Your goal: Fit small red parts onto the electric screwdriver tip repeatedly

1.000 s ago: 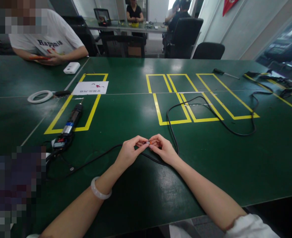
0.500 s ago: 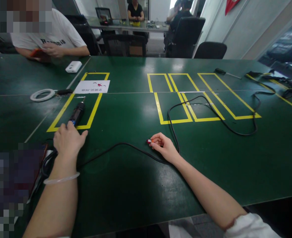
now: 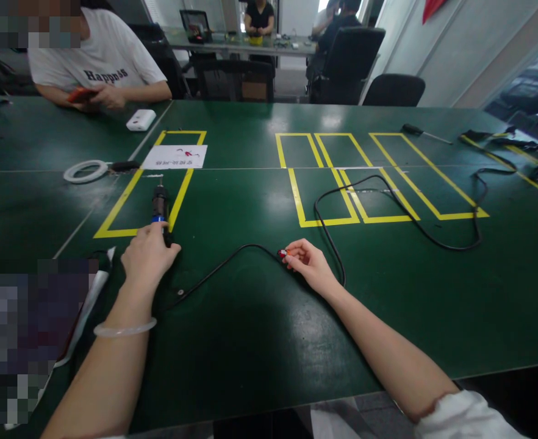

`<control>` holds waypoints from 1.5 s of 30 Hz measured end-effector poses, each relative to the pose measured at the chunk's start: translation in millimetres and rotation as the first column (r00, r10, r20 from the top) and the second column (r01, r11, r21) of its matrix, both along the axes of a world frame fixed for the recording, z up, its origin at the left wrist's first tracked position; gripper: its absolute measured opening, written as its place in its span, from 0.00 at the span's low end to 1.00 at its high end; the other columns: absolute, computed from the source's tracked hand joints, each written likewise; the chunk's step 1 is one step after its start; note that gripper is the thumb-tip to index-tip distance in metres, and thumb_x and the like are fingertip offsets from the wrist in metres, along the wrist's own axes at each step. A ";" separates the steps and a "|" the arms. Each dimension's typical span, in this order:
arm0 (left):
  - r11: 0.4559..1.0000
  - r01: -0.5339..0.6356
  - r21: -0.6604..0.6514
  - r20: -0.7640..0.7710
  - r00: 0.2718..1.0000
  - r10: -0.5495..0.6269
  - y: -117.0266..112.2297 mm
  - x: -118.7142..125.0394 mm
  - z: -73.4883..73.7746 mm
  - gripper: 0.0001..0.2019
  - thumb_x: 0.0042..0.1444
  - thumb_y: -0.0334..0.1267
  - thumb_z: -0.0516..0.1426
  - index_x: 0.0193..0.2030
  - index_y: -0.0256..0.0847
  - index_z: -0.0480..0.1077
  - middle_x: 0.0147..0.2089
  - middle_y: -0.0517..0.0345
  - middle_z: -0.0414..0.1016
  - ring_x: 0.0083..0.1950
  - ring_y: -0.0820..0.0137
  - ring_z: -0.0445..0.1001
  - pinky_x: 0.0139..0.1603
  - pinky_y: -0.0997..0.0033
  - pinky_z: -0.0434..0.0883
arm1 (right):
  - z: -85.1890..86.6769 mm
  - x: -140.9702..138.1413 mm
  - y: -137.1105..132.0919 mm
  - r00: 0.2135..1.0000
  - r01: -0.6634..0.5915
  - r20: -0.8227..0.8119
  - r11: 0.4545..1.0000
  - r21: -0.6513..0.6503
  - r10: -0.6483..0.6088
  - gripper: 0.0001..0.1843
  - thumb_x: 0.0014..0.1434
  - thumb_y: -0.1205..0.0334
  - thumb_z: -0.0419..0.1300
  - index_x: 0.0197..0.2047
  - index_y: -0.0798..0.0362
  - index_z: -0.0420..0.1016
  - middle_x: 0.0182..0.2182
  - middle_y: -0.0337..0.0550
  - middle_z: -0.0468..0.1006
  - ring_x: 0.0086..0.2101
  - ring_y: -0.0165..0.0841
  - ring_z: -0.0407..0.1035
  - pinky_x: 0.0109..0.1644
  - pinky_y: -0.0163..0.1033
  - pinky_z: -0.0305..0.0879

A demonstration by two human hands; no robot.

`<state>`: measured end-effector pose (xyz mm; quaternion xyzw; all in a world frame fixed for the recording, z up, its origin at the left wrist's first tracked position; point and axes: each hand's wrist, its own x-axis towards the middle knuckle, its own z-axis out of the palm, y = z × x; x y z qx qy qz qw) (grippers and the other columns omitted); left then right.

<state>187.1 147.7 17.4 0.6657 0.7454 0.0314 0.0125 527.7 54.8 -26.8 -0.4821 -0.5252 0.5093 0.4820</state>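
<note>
My left hand [image 3: 147, 255] is wrapped round the rear of a black and blue electric screwdriver [image 3: 160, 201], whose bit points away from me across the table. Its thumb sticks out to the right. From under that hand a black cable [image 3: 221, 268] runs right, passing by my right hand [image 3: 309, 263]. The fingertips of my right hand pinch a small red, white and orange piece [image 3: 283, 253], too small to name. A white paper card [image 3: 175, 157] with dark writing and small red bits lies just beyond the screwdriver, across a yellow tape outline [image 3: 118, 204].
On the green table [image 3: 232, 341] several more yellow tape outlines [image 3: 328, 224] lie to the right, crossed by cable. A screwdriver [image 3: 427, 133] and tangled cables [image 3: 537, 161] lie farther right. At left are a white ring [image 3: 85, 172] and a white box [image 3: 141, 120]. A person [image 3: 107, 61] sits opposite.
My left hand has shifted right with the electric screwdriver, which has swung to point more straight ahead. The cable between my hands has moved. My right hand still pinches the small piece.
</note>
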 end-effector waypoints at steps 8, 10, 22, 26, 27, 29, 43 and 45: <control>0.962 0.273 0.022 -0.001 0.962 -0.273 -38.7 83.8 -0.4 0.28 0.57 0.43 0.55 0.63 0.37 0.58 0.64 0.38 0.63 0.56 0.48 0.70 0.47 0.51 0.74 | 14.5 11.8 0.4 0.953 0.167 0.216 0.964 0.208 -0.212 0.09 0.59 0.59 0.61 0.42 0.52 0.70 0.34 0.42 0.76 0.31 0.31 0.68 0.35 0.36 0.64; 0.935 0.354 0.029 0.016 0.935 -0.355 -48.4 102.6 -1.9 0.28 0.57 0.42 0.56 0.63 0.36 0.59 0.68 0.39 0.59 0.59 0.49 0.68 0.51 0.52 0.73 | 15.5 10.5 -1.6 0.958 0.118 0.233 0.968 0.223 -0.170 0.08 0.60 0.60 0.60 0.42 0.52 0.70 0.33 0.42 0.76 0.32 0.31 0.68 0.35 0.36 0.64; 0.815 0.559 0.152 0.329 0.749 -0.575 -86.7 162.6 -20.6 0.31 0.53 0.38 0.58 0.65 0.41 0.61 0.70 0.48 0.56 0.63 0.53 0.61 0.61 0.53 0.68 | 11.4 7.1 -6.7 0.909 -0.140 0.408 0.985 0.102 0.087 0.06 0.56 0.66 0.59 0.39 0.51 0.67 0.24 0.32 0.70 0.24 0.27 0.63 0.29 0.32 0.60; 0.826 0.534 0.181 0.382 0.736 -0.559 -87.8 163.5 -24.9 0.32 0.53 0.38 0.58 0.66 0.42 0.60 0.69 0.48 0.57 0.62 0.53 0.62 0.61 0.52 0.66 | 12.8 7.7 -7.5 0.900 -0.187 0.411 0.980 0.068 0.144 0.07 0.54 0.68 0.59 0.37 0.51 0.66 0.23 0.31 0.69 0.22 0.26 0.63 0.28 0.31 0.59; 0.831 0.528 0.176 0.398 0.734 -0.550 -87.5 163.0 -25.4 0.32 0.53 0.38 0.58 0.66 0.42 0.60 0.69 0.47 0.57 0.63 0.53 0.61 0.62 0.52 0.66 | 13.0 7.6 -7.6 0.898 -0.191 0.414 0.979 0.067 0.147 0.07 0.54 0.68 0.59 0.37 0.51 0.66 0.23 0.31 0.69 0.23 0.26 0.63 0.28 0.31 0.59; 0.838 0.521 0.161 0.428 0.728 -0.535 -87.0 162.2 -26.3 0.32 0.54 0.38 0.57 0.67 0.40 0.59 0.70 0.46 0.56 0.64 0.53 0.60 0.63 0.52 0.63 | 13.0 7.1 -7.7 0.893 -0.191 0.427 0.979 0.072 0.142 0.06 0.54 0.68 0.59 0.37 0.51 0.66 0.23 0.31 0.69 0.23 0.26 0.63 0.28 0.31 0.60; 0.827 0.521 0.212 0.495 0.672 -0.551 -88.8 164.9 -29.7 0.34 0.54 0.35 0.56 0.69 0.41 0.57 0.70 0.44 0.53 0.64 0.53 0.59 0.63 0.51 0.62 | 15.2 1.5 -7.4 0.866 -0.175 0.488 0.979 0.100 0.105 0.04 0.56 0.68 0.59 0.35 0.52 0.67 0.23 0.31 0.68 0.23 0.27 0.63 0.29 0.32 0.59; 0.822 0.526 0.218 0.486 0.672 -0.559 -89.5 165.4 -29.3 0.33 0.54 0.35 0.56 0.69 0.41 0.57 0.70 0.44 0.53 0.64 0.53 0.59 0.63 0.51 0.62 | 14.8 -0.1 -7.5 0.856 -0.165 0.510 0.981 0.107 0.088 0.04 0.56 0.68 0.60 0.35 0.52 0.68 0.23 0.32 0.69 0.23 0.27 0.63 0.29 0.33 0.59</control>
